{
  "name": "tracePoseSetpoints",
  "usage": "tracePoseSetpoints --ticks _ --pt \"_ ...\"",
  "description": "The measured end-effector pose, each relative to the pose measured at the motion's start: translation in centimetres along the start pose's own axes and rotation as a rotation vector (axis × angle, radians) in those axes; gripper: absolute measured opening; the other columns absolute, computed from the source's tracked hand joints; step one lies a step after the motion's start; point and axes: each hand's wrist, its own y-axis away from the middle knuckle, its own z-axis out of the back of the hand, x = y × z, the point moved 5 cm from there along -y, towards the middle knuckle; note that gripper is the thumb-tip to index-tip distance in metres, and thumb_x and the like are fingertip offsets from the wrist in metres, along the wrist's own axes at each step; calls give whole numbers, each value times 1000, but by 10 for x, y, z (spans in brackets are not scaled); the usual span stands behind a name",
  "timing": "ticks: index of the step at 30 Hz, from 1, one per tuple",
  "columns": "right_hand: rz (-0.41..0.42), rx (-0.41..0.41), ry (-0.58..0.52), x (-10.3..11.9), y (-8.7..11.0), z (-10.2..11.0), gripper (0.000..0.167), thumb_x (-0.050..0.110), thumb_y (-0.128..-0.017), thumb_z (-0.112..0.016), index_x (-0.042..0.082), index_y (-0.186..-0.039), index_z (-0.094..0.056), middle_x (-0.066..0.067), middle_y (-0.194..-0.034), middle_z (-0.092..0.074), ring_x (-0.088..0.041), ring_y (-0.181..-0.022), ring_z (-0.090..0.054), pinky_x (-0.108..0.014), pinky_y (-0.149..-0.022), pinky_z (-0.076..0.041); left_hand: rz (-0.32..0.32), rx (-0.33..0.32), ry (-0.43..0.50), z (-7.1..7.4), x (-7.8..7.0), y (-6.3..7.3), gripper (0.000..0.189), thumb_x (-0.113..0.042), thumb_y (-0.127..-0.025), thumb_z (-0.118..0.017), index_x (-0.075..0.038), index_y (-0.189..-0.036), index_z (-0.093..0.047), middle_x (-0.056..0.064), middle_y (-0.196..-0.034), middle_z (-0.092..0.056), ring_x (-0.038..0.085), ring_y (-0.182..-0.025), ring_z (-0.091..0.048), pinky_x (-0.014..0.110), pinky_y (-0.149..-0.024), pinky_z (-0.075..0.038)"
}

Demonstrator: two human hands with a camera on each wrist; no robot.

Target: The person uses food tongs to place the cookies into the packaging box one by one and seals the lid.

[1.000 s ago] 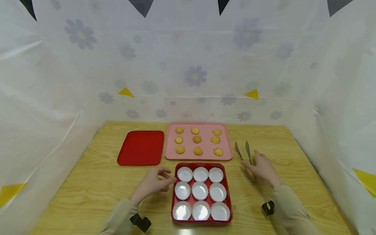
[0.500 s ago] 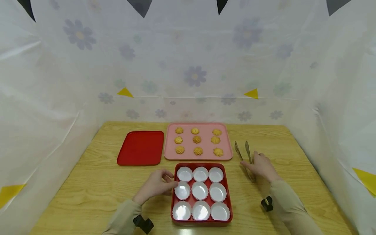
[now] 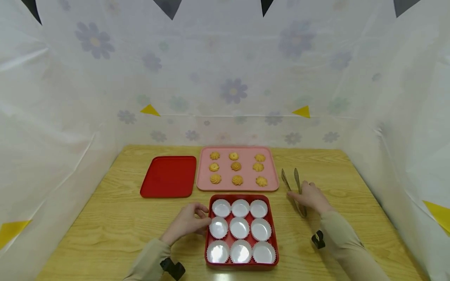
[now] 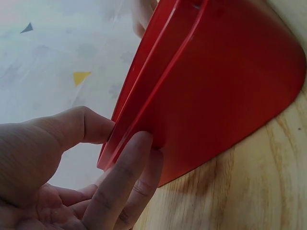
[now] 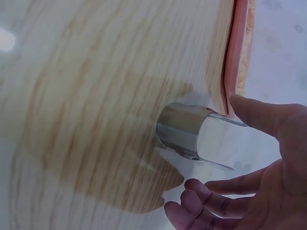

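My left hand [image 3: 186,223] grips the left rim of a deep red box [image 3: 242,267]. In the left wrist view its thumb lies at the rim [image 4: 163,76] and the fingers touch the outer wall [image 4: 230,96]. Several white paper cups [image 3: 239,228] stand in rows inside the box, with nothing in them. On the right, my right hand [image 3: 312,197] is spread around metal tongs [image 3: 297,181] on the table. The right wrist view shows the tongs' bent end [image 5: 180,127], with thumb and fingers on opposite sides, not closed on the arms.
Behind the box lies a pink tray [image 3: 247,173] with several piped cookies [image 3: 236,166]. A flat red lid or tray [image 3: 168,177] is at its left. White flowered sheeting [image 3: 225,70] encloses the wooden table [image 3: 116,218] at the back and sides.
My left hand has moved right onto the box's rim and its fingers have drawn in. My right hand has shifted slightly left, closer around the tongs. The box, trays and tongs stay put.
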Motion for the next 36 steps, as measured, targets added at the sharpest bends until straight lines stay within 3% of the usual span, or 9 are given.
tracePoseSetpoints --ticks 5,9,13,18,28,36 --pt "-16 17 -11 0 -1 -1 54 44 -95 -61 -9 -98 -54 -27 -95 -59 -32 -79 -56 -40 -64 -48 1 5 31 -2 0 1 38 -8 -82 -73 9 -112 -58 14 -90 -63 13 -66 -66 31 -61 -62" --pt "-28 32 -26 -1 -4 -4 45 44 -95 -61 1 -84 -52 -10 -74 -50 -21 -64 -46 -31 -53 -38 7 11 55 -3 -1 1 38 -7 -82 -72 10 -113 -56 14 -90 -62 13 -65 -67 33 -61 -63" --pt "-37 45 -21 -2 -8 -6 44 45 -95 -61 7 -75 -51 -2 -66 -42 -16 -58 -41 -28 -50 -35 12 17 78 -4 0 0 38 -6 -82 -71 10 -113 -56 14 -90 -62 15 -65 -68 35 -62 -64" --pt "-36 47 -3 0 -9 -7 44 45 -95 -60 12 -71 -46 0 -64 -38 -15 -56 -39 -28 -50 -34 11 17 83 -3 1 1 39 -6 -82 -71 10 -114 -55 14 -90 -62 15 -65 -68 36 -61 -64" --pt "-27 14 39 5 -8 -4 38 36 -97 -58 6 -77 -49 -6 -67 -44 -21 -62 -48 -33 -55 -41 18 16 91 -4 2 -1 38 -6 -83 -71 10 -113 -55 14 -91 -62 15 -64 -69 36 -61 -64" --pt "-6 -13 12 3 -5 -5 35 31 -96 -58 6 -74 -47 -4 -65 -42 -18 -57 -45 -29 -49 -38 10 17 63 -3 2 0 37 -7 -83 -72 9 -113 -56 14 -90 -62 14 -63 -68 34 -61 -63"
